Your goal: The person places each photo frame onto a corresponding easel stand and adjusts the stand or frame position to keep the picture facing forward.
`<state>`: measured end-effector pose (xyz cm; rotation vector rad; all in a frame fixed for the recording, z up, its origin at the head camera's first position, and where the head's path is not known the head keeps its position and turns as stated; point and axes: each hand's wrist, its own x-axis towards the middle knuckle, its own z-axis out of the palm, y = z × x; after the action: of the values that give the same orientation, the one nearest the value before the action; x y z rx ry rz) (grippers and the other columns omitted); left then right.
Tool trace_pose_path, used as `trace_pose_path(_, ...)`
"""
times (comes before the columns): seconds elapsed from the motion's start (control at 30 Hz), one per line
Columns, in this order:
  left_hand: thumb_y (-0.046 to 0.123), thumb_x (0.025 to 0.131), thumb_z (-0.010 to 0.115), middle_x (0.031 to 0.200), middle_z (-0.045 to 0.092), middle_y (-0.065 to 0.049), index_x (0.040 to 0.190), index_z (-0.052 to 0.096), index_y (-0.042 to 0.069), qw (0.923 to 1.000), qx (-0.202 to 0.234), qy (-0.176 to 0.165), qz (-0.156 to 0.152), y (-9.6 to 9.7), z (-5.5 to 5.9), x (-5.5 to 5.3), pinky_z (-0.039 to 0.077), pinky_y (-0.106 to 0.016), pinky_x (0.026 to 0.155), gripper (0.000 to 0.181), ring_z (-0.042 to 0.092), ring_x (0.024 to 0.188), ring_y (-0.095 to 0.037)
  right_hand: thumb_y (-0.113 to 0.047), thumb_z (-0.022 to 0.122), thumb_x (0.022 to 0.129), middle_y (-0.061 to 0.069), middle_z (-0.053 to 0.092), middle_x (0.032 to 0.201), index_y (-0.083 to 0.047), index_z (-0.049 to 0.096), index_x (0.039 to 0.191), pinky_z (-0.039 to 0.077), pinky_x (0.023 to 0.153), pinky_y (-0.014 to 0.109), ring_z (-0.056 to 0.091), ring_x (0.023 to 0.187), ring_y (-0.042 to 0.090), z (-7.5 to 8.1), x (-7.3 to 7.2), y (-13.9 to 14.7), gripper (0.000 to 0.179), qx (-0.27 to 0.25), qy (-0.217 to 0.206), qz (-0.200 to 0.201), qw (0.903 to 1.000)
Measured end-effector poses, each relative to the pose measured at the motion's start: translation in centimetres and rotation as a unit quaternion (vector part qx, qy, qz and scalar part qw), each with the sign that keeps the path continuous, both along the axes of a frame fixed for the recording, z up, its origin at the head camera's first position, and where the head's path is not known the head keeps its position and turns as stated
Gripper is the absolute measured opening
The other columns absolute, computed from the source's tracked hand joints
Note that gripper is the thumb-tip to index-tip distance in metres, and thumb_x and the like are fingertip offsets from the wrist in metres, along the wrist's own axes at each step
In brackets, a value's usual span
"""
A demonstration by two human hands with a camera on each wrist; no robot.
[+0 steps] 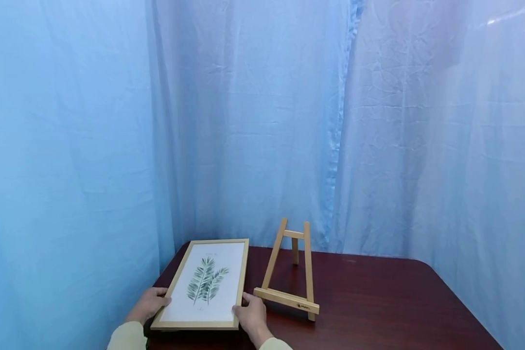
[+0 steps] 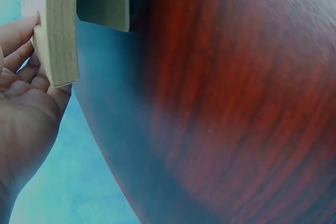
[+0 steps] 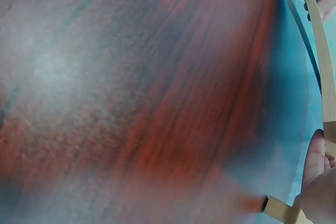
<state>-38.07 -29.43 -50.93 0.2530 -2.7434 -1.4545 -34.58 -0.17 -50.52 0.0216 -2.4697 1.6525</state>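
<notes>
A picture frame (image 1: 241, 272) of light wood, with a print of green fern-like leaves, is tilted over the left part of the table. My left hand (image 1: 150, 305) grips its left edge near the bottom corner, thumb on the front. On the opposite edge my right hand (image 1: 251, 313) holds it the same way. The left wrist view shows the frame's side (image 2: 62, 35) between thumb and fingers of the left hand (image 2: 26, 95). Both hands appear in the right wrist view, the right hand (image 3: 317, 190) nearer. Just right of the frame stands a small wooden easel (image 1: 286, 297).
The dark red-brown table (image 1: 376, 301) extends to the right of the easel, with a rounded far corner. Pale blue curtains (image 1: 253, 121) hang behind and along both sides. Light reflects off the tabletop (image 3: 105, 77) in the right wrist view.
</notes>
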Motion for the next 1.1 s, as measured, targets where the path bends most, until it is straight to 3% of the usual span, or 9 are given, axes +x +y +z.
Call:
trace_pose_path(0.23,0.003,0.095,0.058,0.134,0.047,-0.04,0.135,0.043,-0.022,0.9999,0.013,0.006,0.004,0.2,1.3,-0.2,0.043,-0.059,0.098,0.049,0.047,0.121,-0.053,-0.001,0.075,0.077,0.012,0.069,0.102,0.012,0.065,0.121,0.052,0.089,0.044,0.061,0.105,0.03,0.8,-0.3,0.0,0.047,-0.04,0.038,-0.007,0.9985)
trace_pose_path(0.4,0.003,0.096,0.057,0.136,0.046,-0.039,0.136,0.045,-0.019,0.9991,0.025,0.033,0.013,0.7,2.1,-0.5,0.042,-0.059,0.099,0.047,0.047,0.121,-0.052,0.002,0.071,0.079,0.011,0.067,0.097,0.015,0.061,0.124,0.055,0.079,0.037,0.063,0.092,0.025,1.3,-0.8,0.3,0.048,-0.09,0.049,0.012,0.9946)
trace_pose_path(0.53,0.003,0.097,0.056,0.135,0.046,-0.039,0.139,0.043,-0.017,0.9973,0.049,0.053,0.011,1.1,2.9,-0.4,0.046,-0.057,0.095,0.048,0.052,0.116,-0.049,0.005,0.068,0.081,0.01,0.067,0.095,0.014,0.059,0.127,0.055,0.075,0.033,0.062,0.087,0.021,2.0,-1.1,0.7,0.048,-0.121,0.044,0.023,0.9914)
trace_pose_path(0.73,0.002,0.097,0.058,0.129,0.052,-0.036,0.14,0.044,-0.015,0.9934,0.068,0.092,0.007,1.7,3.7,-0.6,0.051,-0.051,0.088,0.048,0.059,0.107,-0.042,0.007,0.067,0.084,0.013,0.065,0.102,0.013,0.056,0.131,0.055,0.078,0.033,0.061,0.094,0.024,3.4,-1.5,1.7,0.048,-0.131,0.023,0.03,0.9906)
trace_pose_path(1.1,0.003,0.097,0.058,0.133,0.051,-0.035,0.144,0.043,-0.011,0.9876,0.095,0.125,0.008,3.0,4.9,-1.1,0.051,-0.05,0.09,0.05,0.056,0.113,-0.043,0.008,0.068,0.084,0.015,0.061,0.109,0.011,0.054,0.135,0.055,0.075,0.032,0.061,0.097,0.025,4.6,-1.9,3.3,0.052,-0.143,0.006,0.044,0.9887)
